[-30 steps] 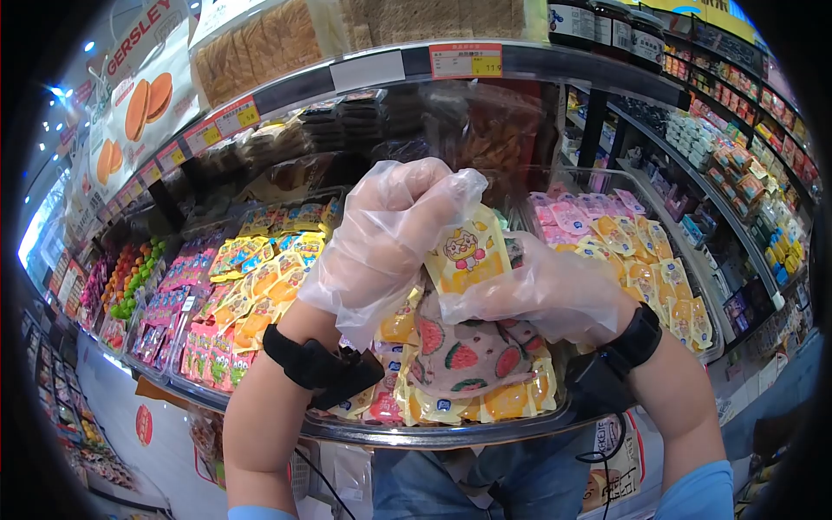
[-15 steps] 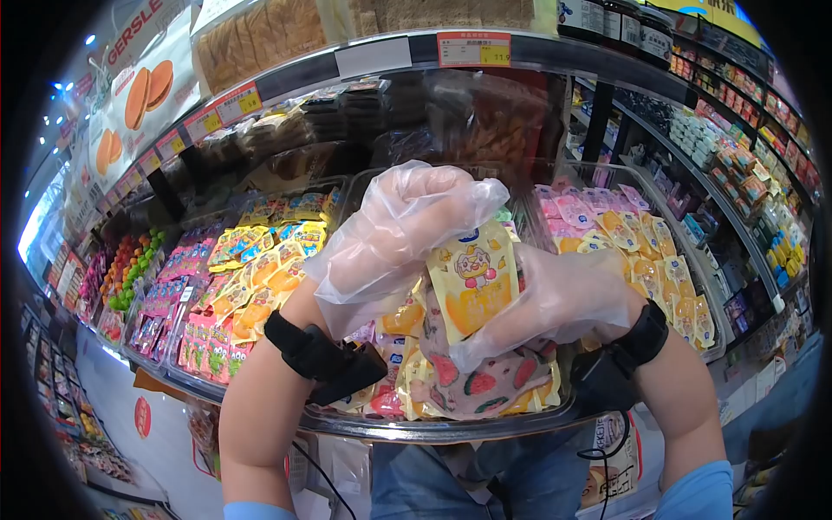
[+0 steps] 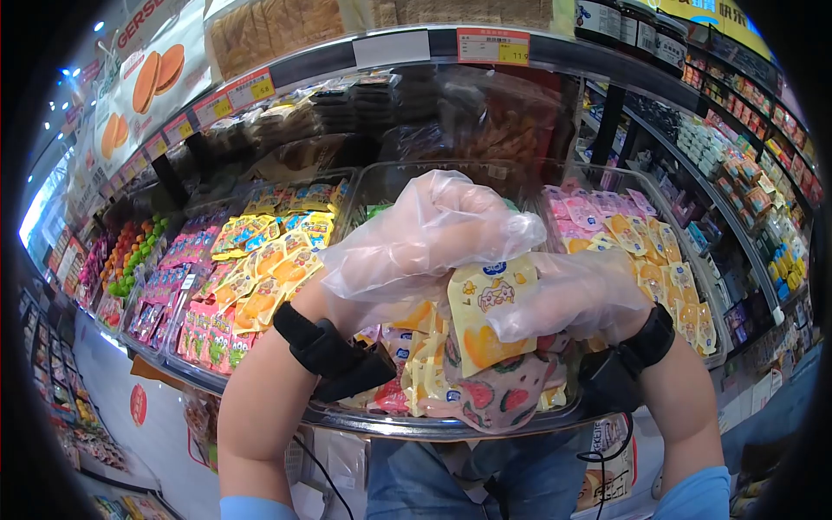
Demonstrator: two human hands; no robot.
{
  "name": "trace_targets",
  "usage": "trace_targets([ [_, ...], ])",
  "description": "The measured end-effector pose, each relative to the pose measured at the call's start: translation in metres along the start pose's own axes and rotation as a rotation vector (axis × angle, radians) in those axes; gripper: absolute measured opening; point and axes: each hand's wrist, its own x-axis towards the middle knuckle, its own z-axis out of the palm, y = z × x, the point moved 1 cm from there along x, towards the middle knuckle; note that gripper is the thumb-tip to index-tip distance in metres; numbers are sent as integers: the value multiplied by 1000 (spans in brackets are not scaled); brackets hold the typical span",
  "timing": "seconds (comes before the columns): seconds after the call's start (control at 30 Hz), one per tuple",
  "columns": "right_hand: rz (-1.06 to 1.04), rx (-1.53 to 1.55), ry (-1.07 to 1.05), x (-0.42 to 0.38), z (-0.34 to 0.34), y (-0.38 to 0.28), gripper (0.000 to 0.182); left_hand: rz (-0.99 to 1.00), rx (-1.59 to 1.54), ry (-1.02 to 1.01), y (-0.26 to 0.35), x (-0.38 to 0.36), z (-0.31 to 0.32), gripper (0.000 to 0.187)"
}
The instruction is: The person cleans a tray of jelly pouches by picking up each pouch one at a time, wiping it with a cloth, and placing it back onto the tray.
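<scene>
Both hands wear clear plastic gloves. My left hand (image 3: 442,230) is closed on the top edge of a yellow candy packet (image 3: 491,347) with a cartoon face and orange fruit. My right hand (image 3: 576,295) lies at the packet's right side, its fingers across the front, closed against it. A pink cloth with a watermelon print (image 3: 503,399) hangs below and behind the packet, over the front of the middle tray; what holds its upper part is hidden. Yellow and pink packets (image 3: 425,364) lie in that tray under my hands.
Left of my hands, trays hold yellow packets (image 3: 269,290) and purple packets (image 3: 173,286). Another tray of yellow and pink packets (image 3: 646,238) is at the right. A shelf edge with price tags (image 3: 492,47) crosses above. Black devices (image 3: 351,373) are strapped to both wrists.
Both hands and the packet have shifted slightly right in view. The packet hangs a little lower, and my right fingers now cover more of its front. The cloth has moved right and down.
</scene>
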Motion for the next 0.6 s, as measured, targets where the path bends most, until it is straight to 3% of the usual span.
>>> trace_targets([
  [0.07,9,1,8,2,-1,0,64,2,-39,-23,-1,0,1,26],
  [0.27,-111,-96,68,20,-11,2,63,170,43,192,-9,10,-12,28],
  [0.33,-220,-69,115,21,-9,2,59,147,391,98,-10,16,-24,32],
  [0.37,-220,-69,115,21,-7,3,59,148,392,97,-17,16,-22,32],
  [0.43,-301,45,96,19,-2,3,48,203,502,408,-30,15,-16,37],
  [0.53,-229,122,155,27,-3,4,39,89,633,269,-21,25,-33,40],
  [0.57,-230,122,156,29,-6,5,39,88,810,450,-24,27,-36,39],
  [0.6,-248,155,201,31,-11,5,39,89,811,449,-21,27,-35,39],
])
